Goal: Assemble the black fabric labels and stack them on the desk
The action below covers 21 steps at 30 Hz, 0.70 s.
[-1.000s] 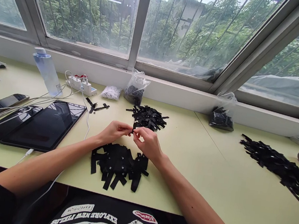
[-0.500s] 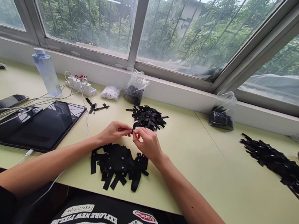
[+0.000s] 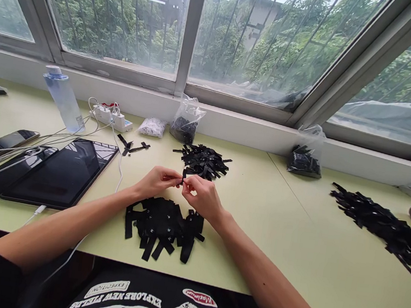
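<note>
My left hand (image 3: 156,182) and my right hand (image 3: 203,196) meet above the pale green table (image 3: 278,234), both pinching one small black label (image 3: 183,175) between their fingertips. Just below the hands lies a heap of black fabric labels (image 3: 161,226) with small white letters. Behind the hands sits a second pile of black labels (image 3: 202,161).
Two dark tablets (image 3: 55,169) and a phone (image 3: 1,139) with white cables lie at left, near a water bottle (image 3: 63,100) and a power strip (image 3: 114,116). Plastic bags (image 3: 186,121) stand by the window sill. Another bag (image 3: 306,154) and a long black label pile (image 3: 381,227) lie at right.
</note>
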{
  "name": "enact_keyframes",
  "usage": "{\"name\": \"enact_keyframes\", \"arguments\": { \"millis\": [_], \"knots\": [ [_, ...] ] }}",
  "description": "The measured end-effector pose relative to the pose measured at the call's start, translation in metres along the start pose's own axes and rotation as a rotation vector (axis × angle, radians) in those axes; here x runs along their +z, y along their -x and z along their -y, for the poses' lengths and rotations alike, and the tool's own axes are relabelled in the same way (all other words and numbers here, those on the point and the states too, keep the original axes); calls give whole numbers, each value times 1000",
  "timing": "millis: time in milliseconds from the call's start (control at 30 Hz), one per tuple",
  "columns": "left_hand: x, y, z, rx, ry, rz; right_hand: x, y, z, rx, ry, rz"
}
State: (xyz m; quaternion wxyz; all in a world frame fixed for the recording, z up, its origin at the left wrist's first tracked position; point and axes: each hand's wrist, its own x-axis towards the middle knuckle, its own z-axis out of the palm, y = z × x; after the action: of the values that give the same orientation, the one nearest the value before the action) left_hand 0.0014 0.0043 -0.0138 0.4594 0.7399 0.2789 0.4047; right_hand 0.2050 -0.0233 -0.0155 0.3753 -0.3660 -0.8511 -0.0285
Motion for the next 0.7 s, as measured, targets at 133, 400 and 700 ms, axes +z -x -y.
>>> {"name": "enact_keyframes", "arguments": {
  "millis": [133, 400, 700],
  "knots": [
    [0, 0, 0, -1, -4, 11, -1, 0, 0, 3, -19, 3],
    [-1, 0, 1, 0, -14, 5, -2, -2, 3, 20, -56, -6],
    [0, 0, 2, -7, 21, 7, -1, -1, 1, 18, -21, -18]
  ]
}}
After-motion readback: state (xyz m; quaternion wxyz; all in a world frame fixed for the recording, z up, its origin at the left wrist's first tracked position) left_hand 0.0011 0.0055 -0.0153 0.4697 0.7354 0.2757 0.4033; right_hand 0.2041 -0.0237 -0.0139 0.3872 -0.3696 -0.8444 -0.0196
